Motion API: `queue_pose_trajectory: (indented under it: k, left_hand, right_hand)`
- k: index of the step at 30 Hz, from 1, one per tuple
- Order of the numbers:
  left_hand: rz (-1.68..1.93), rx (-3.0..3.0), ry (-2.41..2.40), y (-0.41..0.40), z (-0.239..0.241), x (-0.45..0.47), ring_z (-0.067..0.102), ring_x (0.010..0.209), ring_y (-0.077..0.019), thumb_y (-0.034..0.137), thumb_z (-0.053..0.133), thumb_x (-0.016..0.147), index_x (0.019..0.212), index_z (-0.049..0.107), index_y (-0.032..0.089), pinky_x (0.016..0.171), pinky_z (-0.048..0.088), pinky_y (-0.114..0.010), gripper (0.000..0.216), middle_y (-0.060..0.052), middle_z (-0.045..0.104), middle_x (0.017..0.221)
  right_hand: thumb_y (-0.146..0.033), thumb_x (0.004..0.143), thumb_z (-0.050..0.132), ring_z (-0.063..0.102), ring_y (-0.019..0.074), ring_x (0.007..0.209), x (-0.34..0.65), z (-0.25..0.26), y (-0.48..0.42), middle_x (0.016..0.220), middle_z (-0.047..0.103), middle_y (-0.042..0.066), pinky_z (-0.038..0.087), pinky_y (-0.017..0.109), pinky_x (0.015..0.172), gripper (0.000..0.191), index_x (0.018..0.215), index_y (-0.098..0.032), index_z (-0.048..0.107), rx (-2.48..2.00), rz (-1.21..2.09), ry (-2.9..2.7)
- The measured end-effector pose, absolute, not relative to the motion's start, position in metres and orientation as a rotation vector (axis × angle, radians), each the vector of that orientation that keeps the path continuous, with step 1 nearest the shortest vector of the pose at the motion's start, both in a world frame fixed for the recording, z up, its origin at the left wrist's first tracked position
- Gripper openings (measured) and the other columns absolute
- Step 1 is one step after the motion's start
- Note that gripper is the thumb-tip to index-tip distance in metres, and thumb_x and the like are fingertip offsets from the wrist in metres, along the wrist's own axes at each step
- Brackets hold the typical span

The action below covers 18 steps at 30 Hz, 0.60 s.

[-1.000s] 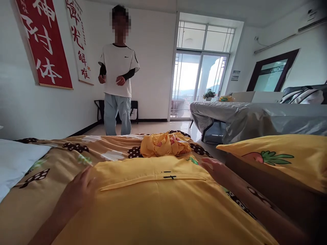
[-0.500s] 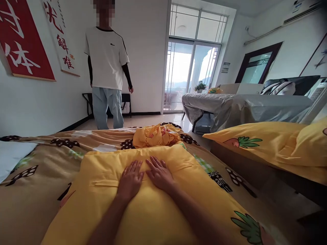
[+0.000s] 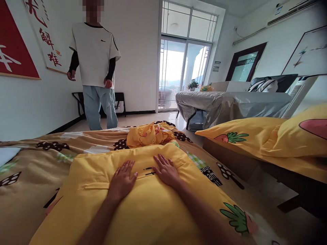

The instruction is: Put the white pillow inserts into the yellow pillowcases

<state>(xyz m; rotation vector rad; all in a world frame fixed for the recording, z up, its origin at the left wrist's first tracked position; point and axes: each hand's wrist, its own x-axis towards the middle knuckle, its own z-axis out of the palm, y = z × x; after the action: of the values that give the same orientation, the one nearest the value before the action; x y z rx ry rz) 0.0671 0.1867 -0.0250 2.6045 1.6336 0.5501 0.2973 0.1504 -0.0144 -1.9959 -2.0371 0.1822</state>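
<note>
left hand [image 3: 122, 179] and right hand [image 3: 167, 172] lie flat, fingers extended, gripping nothing, on the carrot-print pillow [image 3: 144, 211], wider apart than earlier, exposing black markings [image 3: 150, 174].

Daylight enters by a glass door [image 3: 183, 75] beyond the right hand [image 3: 166, 172], panes [image 3: 171, 64] bleached near-white, floor [image 3: 168, 116] before them glaring; deep shadow low to that hand's right; wall [image 3: 139, 61] beyond the left hand [image 3: 122, 180] dim grey; edges stretched.
</note>
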Motion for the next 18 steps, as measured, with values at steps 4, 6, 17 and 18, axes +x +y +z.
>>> queue_pose_trajectory:
  k: [4, 6, 17, 18]
  left_hand:
    - [0.498, 2.546, 1.631, 0.185, -0.02, 0.069, 0.027, 0.14, -0.0198, 0.04, 0.033, 0.091, 0.143, 0.034, 0.017, 0.115, 0.023, -0.042, 0.057, -0.008, 0.033, 0.15]
    - [0.48, 2.536, 1.63, 0.183, -0.016, 0.073, 0.027, 0.14, -0.0193, 0.041, 0.032, 0.091, 0.144, 0.033, 0.017, 0.115, 0.022, -0.041, 0.057, -0.008, 0.033, 0.151]
    - [0.223, 2.681, 2.082, 0.178, -0.053, -0.077, 0.026, 0.14, -0.0258, 0.029, 0.027, 0.088, 0.137, 0.046, 0.024, 0.107, 0.029, -0.055, 0.053, -0.002, 0.03, 0.152]
    - [0.206, 2.651, 2.093, 0.176, -0.063, -0.099, 0.026, 0.14, -0.026, 0.028, 0.031, 0.086, 0.135, 0.049, 0.024, 0.107, 0.032, -0.052, 0.052, -0.002, 0.031, 0.152]
  right_hand:
    - [-0.058, 0.094, 0.018, 0.012, 0.016, 0.144, 0.339, -0.027, 0.143, 0.156, 0.015, 0.001, 0.009, 0.043, 0.115, 0.064, 0.149, -0.026, 0.019, -2.183, 0.185, -1.926]
    - [-0.056, 0.094, 0.017, 0.013, 0.0159, 0.144, 0.358, -0.034, 0.139, 0.156, 0.016, 0.0, 0.01, 0.043, 0.116, 0.062, 0.149, -0.026, 0.02, -2.277, 0.152, -1.862]
    - [-0.049, 0.095, 0.018, 0.019, 0.0198, 0.142, 0.417, -0.056, 0.127, 0.154, 0.021, 0.001, 0.019, 0.048, 0.113, 0.059, 0.147, -0.024, 0.028, -2.411, -0.008, -1.739]
    - [-0.048, 0.095, 0.018, 0.02, 0.0205, 0.142, 0.42, -0.057, 0.128, 0.154, 0.022, 0.002, 0.02, 0.048, 0.113, 0.059, 0.147, -0.023, 0.028, -2.395, -0.009, -1.742]
